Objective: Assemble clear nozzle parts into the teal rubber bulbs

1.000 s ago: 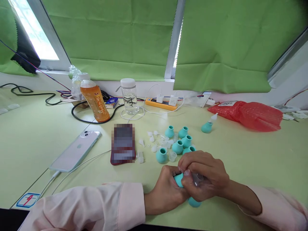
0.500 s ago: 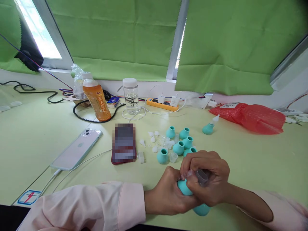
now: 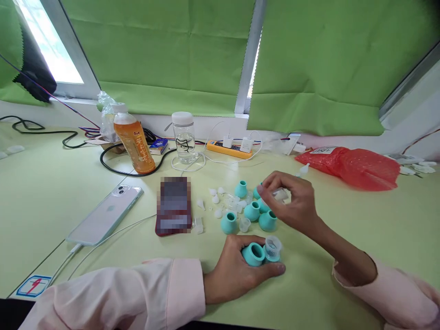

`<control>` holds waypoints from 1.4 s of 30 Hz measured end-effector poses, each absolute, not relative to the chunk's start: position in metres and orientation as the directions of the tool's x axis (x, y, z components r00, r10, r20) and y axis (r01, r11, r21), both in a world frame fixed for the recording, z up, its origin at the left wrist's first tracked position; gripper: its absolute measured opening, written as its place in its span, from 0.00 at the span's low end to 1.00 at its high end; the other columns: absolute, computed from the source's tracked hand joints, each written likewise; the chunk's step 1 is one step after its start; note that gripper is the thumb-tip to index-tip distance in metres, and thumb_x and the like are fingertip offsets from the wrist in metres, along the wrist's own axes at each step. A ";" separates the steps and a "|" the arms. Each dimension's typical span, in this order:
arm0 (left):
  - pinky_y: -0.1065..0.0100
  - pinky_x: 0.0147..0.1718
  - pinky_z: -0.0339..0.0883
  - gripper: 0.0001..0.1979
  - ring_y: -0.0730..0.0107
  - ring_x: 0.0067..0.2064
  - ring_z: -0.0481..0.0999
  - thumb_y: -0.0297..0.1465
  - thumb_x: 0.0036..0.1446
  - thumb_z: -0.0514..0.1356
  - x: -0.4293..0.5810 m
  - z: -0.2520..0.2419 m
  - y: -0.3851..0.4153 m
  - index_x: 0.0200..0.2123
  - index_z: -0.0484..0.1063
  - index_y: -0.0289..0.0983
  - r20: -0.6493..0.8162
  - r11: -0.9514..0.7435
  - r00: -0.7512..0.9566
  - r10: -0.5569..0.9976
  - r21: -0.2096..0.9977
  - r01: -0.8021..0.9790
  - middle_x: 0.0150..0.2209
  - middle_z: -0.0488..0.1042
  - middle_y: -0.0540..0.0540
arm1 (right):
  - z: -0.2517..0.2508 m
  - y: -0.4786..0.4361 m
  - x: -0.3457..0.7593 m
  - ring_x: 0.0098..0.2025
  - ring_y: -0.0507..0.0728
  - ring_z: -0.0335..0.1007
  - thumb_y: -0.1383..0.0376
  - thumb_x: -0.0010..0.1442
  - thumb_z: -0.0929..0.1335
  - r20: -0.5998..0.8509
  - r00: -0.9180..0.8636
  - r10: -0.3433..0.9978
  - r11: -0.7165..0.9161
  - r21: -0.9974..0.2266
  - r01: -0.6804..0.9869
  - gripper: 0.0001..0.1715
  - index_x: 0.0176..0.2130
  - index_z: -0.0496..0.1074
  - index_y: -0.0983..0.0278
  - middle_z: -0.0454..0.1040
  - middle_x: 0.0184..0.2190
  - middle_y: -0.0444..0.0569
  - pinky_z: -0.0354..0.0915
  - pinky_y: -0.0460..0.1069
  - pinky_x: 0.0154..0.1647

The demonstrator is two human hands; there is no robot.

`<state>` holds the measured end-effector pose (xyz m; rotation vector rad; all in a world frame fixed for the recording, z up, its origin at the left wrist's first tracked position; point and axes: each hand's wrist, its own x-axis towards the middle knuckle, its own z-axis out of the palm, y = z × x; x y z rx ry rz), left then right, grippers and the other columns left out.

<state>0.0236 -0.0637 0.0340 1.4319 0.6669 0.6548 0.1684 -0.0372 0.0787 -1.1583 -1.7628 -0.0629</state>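
Note:
My left hand (image 3: 233, 266) grips two teal rubber bulbs side by side. One teal bulb (image 3: 253, 254) has an open round mouth facing up. In the mouth of the other sits a clear plastic cup (image 3: 273, 246). Above the group of bulbs, my right hand (image 3: 292, 199) is curled, thumb and forefinger close together. A clear plastic piece (image 3: 281, 195) shows inside its fingers, partly hidden. Beneath and beside that hand stand several loose teal bulbs (image 3: 252, 211), mouths up. A loose clear cup (image 3: 244, 224) stands among them.
Small white tips (image 3: 216, 199) lie left of the bulbs. Two phones, one dark red-edged (image 3: 173, 206) and one pale (image 3: 106, 214), rest farther left. Behind are an orange drink bottle (image 3: 135, 144), a clear water bottle (image 3: 184, 140), a power strip (image 3: 228, 149) and a red bag (image 3: 357, 167).
My right hand has left the left hand and moved up over the loose bulbs. The left hand has turned so both bulbs' tops show, one with a clear cup in it.

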 end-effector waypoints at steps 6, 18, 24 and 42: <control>0.72 0.30 0.61 0.11 0.74 0.28 0.66 0.33 0.43 0.61 0.027 0.023 -0.060 0.29 0.73 0.31 -0.042 0.138 0.611 0.791 0.984 -0.111 0.26 0.70 0.47 | 0.055 -0.004 0.185 0.21 0.51 0.59 0.57 0.50 0.65 0.578 -0.152 0.802 0.335 -0.225 0.915 0.15 0.22 0.59 0.63 0.63 0.18 0.42 0.56 0.46 0.22; 0.73 0.26 0.60 0.11 0.75 0.25 0.65 0.29 0.37 0.64 0.026 0.019 -0.057 0.27 0.73 0.30 -0.145 0.166 0.524 0.840 0.986 0.006 0.23 0.69 0.49 | 0.066 -0.028 0.170 0.20 0.48 0.60 0.60 0.52 0.64 0.520 -0.309 0.796 0.493 -0.261 0.830 0.10 0.27 0.64 0.65 0.66 0.22 0.44 0.58 0.45 0.22; 0.75 0.22 0.55 0.07 0.79 0.23 0.59 0.27 0.40 0.62 0.028 0.017 -0.060 0.18 0.67 0.31 0.001 0.074 0.531 0.847 0.990 -0.119 0.19 0.62 0.53 | 0.080 -0.052 0.156 0.17 0.48 0.55 0.59 0.52 0.64 0.140 -0.625 0.768 0.641 -0.137 0.756 0.16 0.18 0.56 0.62 0.62 0.14 0.40 0.50 0.46 0.18; 0.69 0.41 0.63 0.12 0.65 0.42 0.71 0.26 0.50 0.54 0.013 0.021 -0.064 0.40 0.69 0.37 0.475 -0.547 0.726 0.497 0.821 -0.163 0.40 0.73 0.41 | 0.079 -0.037 0.176 0.12 0.47 0.45 0.62 0.55 0.55 0.201 -0.291 0.935 0.314 -0.853 0.417 0.20 0.14 0.51 0.62 0.48 0.11 0.39 0.47 0.44 0.11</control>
